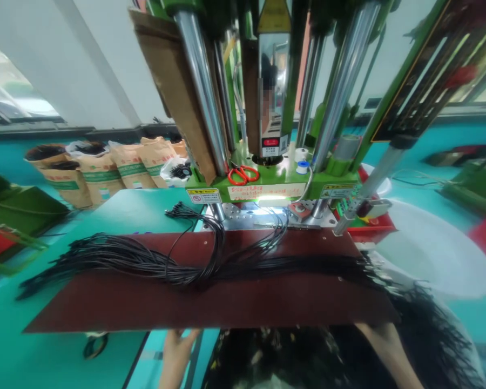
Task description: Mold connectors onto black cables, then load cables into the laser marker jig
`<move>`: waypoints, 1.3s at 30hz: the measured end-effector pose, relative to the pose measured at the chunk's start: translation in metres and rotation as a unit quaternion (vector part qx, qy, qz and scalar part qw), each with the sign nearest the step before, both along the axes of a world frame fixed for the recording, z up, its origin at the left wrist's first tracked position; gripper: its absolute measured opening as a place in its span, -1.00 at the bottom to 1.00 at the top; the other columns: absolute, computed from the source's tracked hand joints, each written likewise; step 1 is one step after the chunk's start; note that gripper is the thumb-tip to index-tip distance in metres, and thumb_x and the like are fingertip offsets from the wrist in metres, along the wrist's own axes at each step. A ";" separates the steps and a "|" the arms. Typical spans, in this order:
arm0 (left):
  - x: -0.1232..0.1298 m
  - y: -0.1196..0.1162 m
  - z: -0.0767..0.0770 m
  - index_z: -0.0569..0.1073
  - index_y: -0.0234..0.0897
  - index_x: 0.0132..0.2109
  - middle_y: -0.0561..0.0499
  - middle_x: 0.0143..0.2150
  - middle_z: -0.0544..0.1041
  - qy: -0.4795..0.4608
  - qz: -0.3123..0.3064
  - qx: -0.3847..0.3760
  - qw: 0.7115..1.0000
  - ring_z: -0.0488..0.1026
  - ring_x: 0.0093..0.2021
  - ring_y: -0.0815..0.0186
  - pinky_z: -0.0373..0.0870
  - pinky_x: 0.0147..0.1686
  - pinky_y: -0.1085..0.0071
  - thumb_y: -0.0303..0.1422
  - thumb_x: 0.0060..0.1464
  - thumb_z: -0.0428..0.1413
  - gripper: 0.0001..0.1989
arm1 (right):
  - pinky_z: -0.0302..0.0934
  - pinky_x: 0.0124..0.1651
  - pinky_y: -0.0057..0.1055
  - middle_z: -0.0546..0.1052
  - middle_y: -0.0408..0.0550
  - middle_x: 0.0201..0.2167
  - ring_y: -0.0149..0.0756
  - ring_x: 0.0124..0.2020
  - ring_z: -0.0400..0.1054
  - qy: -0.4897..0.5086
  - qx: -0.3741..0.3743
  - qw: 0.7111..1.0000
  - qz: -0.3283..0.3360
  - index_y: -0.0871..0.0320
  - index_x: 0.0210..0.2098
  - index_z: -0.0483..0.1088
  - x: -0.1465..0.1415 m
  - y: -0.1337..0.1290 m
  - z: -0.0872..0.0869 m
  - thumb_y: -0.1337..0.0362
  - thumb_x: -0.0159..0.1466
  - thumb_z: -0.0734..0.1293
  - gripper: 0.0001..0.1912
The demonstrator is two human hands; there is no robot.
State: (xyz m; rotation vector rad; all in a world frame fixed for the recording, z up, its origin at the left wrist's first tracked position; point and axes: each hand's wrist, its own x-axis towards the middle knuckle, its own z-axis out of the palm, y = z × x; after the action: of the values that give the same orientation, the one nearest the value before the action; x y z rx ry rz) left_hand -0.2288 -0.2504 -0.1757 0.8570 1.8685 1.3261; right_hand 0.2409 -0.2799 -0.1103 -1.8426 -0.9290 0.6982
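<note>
A long bundle of black cables (146, 260) lies across a dark red board (210, 310) in front of a green press machine (267, 189). Its right end spreads over the board's edge in a loose black heap. My left hand (179, 343) is at the board's front edge, left of the middle, with its fingertips hidden under the board. Farther right, my right hand (378, 335) is at the same edge, its fingers also out of sight beneath it. Whether either hand grips the board cannot be made out.
Red-handled scissors (243, 174) and a blue-white spool (302, 167) rest on the machine. Paper sacks (101, 173) stand at the back left. To the right are a red tray (375, 233) and a large white basin (441, 248). A tape roll (95, 346) sits below the board.
</note>
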 end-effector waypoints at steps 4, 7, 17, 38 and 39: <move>-0.002 0.001 0.015 0.45 -0.37 -0.23 -0.09 -0.41 0.51 0.039 -0.019 -0.045 0.998 0.40 -0.12 -0.05 0.24 -0.01 0.04 -0.11 -0.54 0.27 -0.37 | 0.33 -0.22 -0.19 0.51 0.01 -0.50 0.03 -0.30 0.40 -0.005 0.016 0.999 -0.029 0.14 -0.49 0.37 -0.008 -0.002 0.004 0.10 -0.24 0.38 -0.66; -0.001 0.002 0.027 0.46 -0.39 -0.27 -0.10 -0.43 0.50 0.068 -0.029 -0.073 0.995 0.38 -0.10 -0.09 0.23 -0.01 0.03 -0.08 -0.62 0.27 -0.34 | 0.33 -0.23 -0.18 0.51 0.02 -0.49 0.02 -0.31 0.40 -0.005 0.018 1.000 -0.025 0.16 -0.49 0.36 -0.011 -0.003 0.008 0.11 -0.22 0.38 -0.68; 0.003 -0.002 0.031 0.44 -0.39 -0.28 -0.11 -0.42 0.50 0.093 -0.037 -0.052 0.994 0.38 -0.10 -0.06 0.19 0.01 0.01 -0.02 -0.53 0.24 -0.37 | 0.33 -0.29 -0.19 0.50 0.05 -0.42 -0.06 -0.33 0.38 0.022 0.068 0.997 -0.007 0.20 -0.42 0.35 -0.004 -0.007 -0.016 0.11 -0.16 0.42 -0.63; 0.012 -0.017 0.157 0.47 -0.30 -0.24 -0.17 -0.43 0.51 0.391 -0.399 -0.278 0.781 0.45 -0.34 0.03 0.31 -0.32 0.27 0.03 -0.21 0.11 -0.50 | 0.25 -0.08 -0.19 0.49 0.05 -0.29 -0.06 -0.22 0.35 -0.042 0.019 0.995 0.085 0.20 -0.21 0.35 0.004 -0.010 0.003 0.00 -0.06 0.36 -0.49; 0.026 -0.017 0.172 0.46 -0.24 -0.18 -0.12 -0.39 0.51 0.362 -0.466 -0.233 0.773 0.45 -0.33 0.11 0.31 -0.32 0.33 0.00 -0.15 0.10 -0.53 | 0.23 -0.07 -0.17 0.48 0.07 -0.26 -0.03 -0.18 0.34 -0.040 0.013 0.995 0.089 0.20 -0.18 0.35 0.007 -0.011 0.001 0.00 -0.05 0.35 -0.47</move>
State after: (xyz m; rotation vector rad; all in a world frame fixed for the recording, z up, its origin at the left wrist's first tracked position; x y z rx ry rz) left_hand -0.2030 -0.2672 -0.0040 1.8281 1.6930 -0.1365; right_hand 0.2479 -0.2906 -0.1089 -1.7895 -1.1617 0.7205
